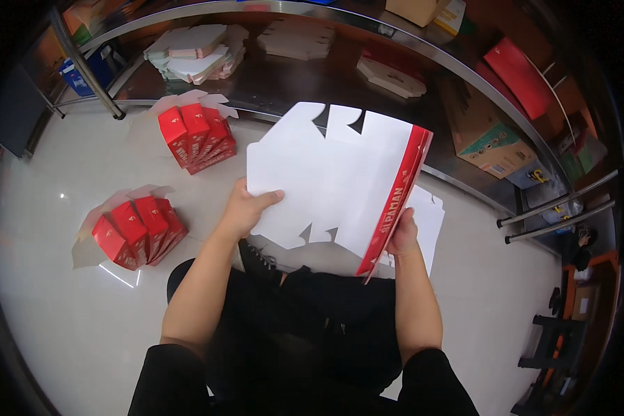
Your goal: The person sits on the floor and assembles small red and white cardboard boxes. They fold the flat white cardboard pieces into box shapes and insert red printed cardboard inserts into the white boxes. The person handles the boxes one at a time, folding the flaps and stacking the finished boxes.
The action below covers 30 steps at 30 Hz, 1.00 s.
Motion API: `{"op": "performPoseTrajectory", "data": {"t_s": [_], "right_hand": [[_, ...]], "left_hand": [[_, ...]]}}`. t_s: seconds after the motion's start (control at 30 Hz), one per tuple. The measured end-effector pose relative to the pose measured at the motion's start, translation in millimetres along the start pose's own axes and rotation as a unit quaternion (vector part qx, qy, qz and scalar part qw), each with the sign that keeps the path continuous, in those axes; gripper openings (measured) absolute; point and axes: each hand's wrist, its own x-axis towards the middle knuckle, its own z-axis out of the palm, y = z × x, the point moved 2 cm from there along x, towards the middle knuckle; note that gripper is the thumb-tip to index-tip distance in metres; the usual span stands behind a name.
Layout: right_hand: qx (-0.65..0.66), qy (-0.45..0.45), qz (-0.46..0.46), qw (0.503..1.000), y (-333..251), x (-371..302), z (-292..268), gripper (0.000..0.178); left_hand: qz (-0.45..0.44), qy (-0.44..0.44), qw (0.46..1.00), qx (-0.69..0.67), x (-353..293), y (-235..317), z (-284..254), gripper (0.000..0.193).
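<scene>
Over my lap I hold a flat cardboard box blank (326,173), its plain white side facing up. Curved notches cut into its far and near edges. My left hand (246,208) is closed on the left edge, thumb on top. Along the right side, a red printed strip (393,201) is folded over. My right hand (403,234) grips that folded edge, its fingers partly hidden by the board. Beyond the right hand, another white blank (431,225) shows lower down, partly covered.
Two fanned stacks of red folded boxes (197,135) (140,229) stand on the floor at left. Ahead, a metal shelf (256,87) holds stacked flat cardboard (197,52). A brown carton (489,135) sits on its right part. Metal posts (87,62) rise at left.
</scene>
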Motion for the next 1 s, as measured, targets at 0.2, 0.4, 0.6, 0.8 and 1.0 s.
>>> {"op": "performPoseTrajectory", "data": {"t_s": [0.2, 0.4, 0.6, 0.8, 1.0], "right_hand": [[-0.135, -0.033, -0.086, 0.987, 14.3, -12.0, 48.0, 0.101], [-0.174, -0.051, -0.063, 0.981, 23.6, -20.5, 93.9, 0.113], [-0.099, 0.014, 0.001, 0.995, 25.7, -21.8, 98.6, 0.088], [-0.016, -0.113, -0.113, 0.987, -18.4, -14.9, 79.1, 0.063], [-0.005, -0.013, -0.09, 0.996, -23.8, -19.9, 67.3, 0.057]], "left_hand": [[0.001, -0.065, 0.998, -0.011, -10.8, -6.1, 19.8, 0.029], [-0.006, -0.06, 0.998, 0.01, -25.4, -4.9, 32.0, 0.028], [0.001, -0.114, 0.994, -0.003, -28.9, -12.2, 36.9, 0.03], [-0.019, -0.121, 0.992, -0.021, -34.6, -0.1, 35.0, 0.029], [0.076, -0.165, 0.977, 0.113, -54.9, 18.9, 47.6, 0.023]]}}
